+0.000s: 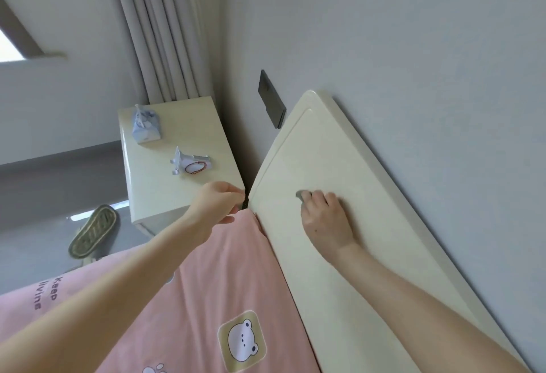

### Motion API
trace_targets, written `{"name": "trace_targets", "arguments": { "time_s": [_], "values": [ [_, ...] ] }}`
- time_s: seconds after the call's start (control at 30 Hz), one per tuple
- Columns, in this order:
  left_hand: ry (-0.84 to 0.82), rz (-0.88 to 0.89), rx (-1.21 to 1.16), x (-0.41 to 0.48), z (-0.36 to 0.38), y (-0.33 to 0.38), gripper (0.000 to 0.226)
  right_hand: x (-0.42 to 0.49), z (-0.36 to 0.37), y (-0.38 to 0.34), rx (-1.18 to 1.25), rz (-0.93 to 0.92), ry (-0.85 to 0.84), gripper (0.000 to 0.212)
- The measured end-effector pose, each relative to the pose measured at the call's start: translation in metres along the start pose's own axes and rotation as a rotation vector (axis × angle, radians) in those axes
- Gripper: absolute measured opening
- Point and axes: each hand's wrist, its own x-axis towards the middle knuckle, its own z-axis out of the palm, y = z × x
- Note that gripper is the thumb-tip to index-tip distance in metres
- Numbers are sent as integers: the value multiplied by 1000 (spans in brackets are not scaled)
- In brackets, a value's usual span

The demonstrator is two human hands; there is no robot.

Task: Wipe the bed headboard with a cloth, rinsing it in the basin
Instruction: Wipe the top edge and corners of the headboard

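Pressing down on the cream headboard (325, 151), the right hand (323, 219) sits just right of the frame's centre with its fingers bent over a grey cloth (300, 194). Only a small corner of the cloth shows past the fingertips, at their upper left; the rest is hidden beneath the palm. The cloth lies against the headboard's flat inner panel, well below its rounded top corner.

Left of that, the left hand (217, 210) is at the headboard's side edge, where the edge meets the corner of the pink bed sheet (206, 298). Its fingers are curled toward the dark gap there and the thumb lies on the sheet, but I cannot tell whether it actually grips anything.

The sheet fills the lower middle of the frame and bears a bear patch (242, 340) near the bottom. Beyond the left hand stands a cream nightstand (159, 195), carrying a pale blue tissue pack (146, 125) and a small white stand (189, 161) with a red loop. A dark wall plate (270, 99) sits on the grey wall (413, 47) just above the headboard's corner. Pleated curtains (165, 32) hang at upper centre, and a slipper (93, 232) shows at the left edge.
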Motion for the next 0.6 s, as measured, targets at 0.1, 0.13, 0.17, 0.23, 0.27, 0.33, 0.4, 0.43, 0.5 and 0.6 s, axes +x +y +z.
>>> {"name": "trace_targets", "arguments": {
  "time_s": [0.1,0.13,0.17,0.23,0.27,0.33,0.4,0.43,0.5,0.6],
  "values": [
    [45,7,-42,21,-19,1,13,79,-25,28,10,175,84,43],
    [50,13,-44,29,-26,3,13,94,-29,31,-2,209,90,42],
    [48,19,-40,39,-31,5,14,104,-26,30,-18,229,86,43],
    [31,36,-18,61,-37,13,15,104,-11,19,-57,199,69,46],
    [19,54,-3,74,-37,20,15,97,-4,10,-77,154,44,48],
    [-30,99,46,101,-31,41,14,75,8,-11,-84,62,-78,52],
    [-96,139,74,119,-23,60,13,53,9,-25,-39,13,-177,56],
    [-121,160,70,127,-21,68,14,49,6,-24,-5,57,-170,54],
    [-168,191,73,145,-21,78,16,61,0,-10,41,191,35,44],
    [-160,223,93,158,-27,84,18,106,-21,37,50,409,389,30]
  ]
}}
